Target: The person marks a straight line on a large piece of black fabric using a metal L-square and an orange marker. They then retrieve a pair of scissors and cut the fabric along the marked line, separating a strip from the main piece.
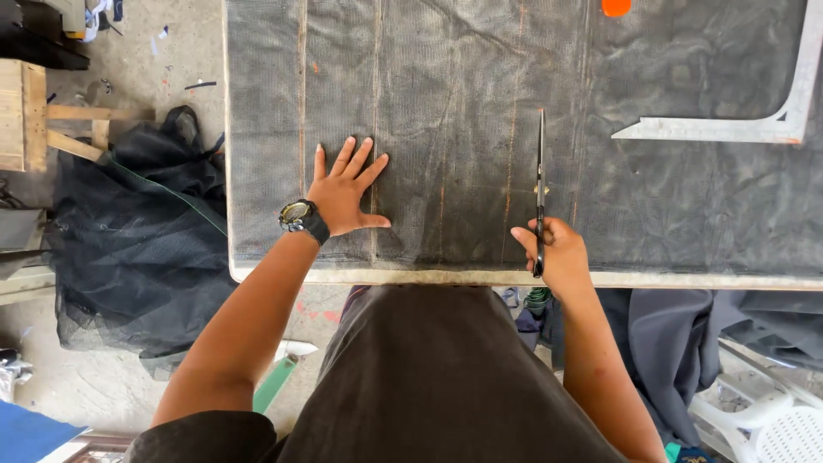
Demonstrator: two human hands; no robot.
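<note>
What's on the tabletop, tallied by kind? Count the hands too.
Hands: 2, left hand flat on the mesh, right hand gripping the scissors
Scissors: 1
Dark mesh sheet: 1
Metal square ruler: 1
Orange object, cut off at the top edge: 1
Total: 6

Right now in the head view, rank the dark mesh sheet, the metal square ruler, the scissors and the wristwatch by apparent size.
1. Dark mesh sheet, covering the table.
2. Metal square ruler, partly cut off by the frame, so its full size is unsure.
3. Scissors, held in the right hand.
4. Wristwatch on the left hand wrist.
</note>
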